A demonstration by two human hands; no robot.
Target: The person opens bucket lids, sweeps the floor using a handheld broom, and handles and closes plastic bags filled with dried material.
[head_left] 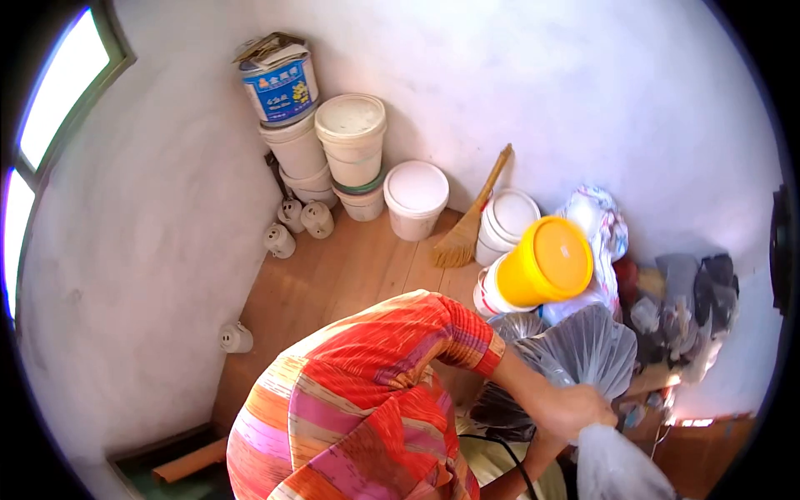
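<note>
My left hand (577, 410) is closed around the gathered neck of a clear plastic bag (590, 346) at the lower right. Dark contents show through the plastic above and left of the hand. Whitish loose plastic (618, 468) spreads out below my grip. My left arm, in a red and orange patterned sleeve (467, 337), reaches across from the left. My right forearm (537, 461) comes up from below; its hand sits under the left one, with the fingers hidden. A black cord (508, 450) curves beside that forearm.
A tilted yellow bucket (560, 257), a white bucket (512, 215) and a straw broom (467, 233) stand beyond the bag. Lidded buckets (352, 137) are stacked in the corner, with small white jugs (317, 219) near them. Bundled bags (683, 304) lie at right.
</note>
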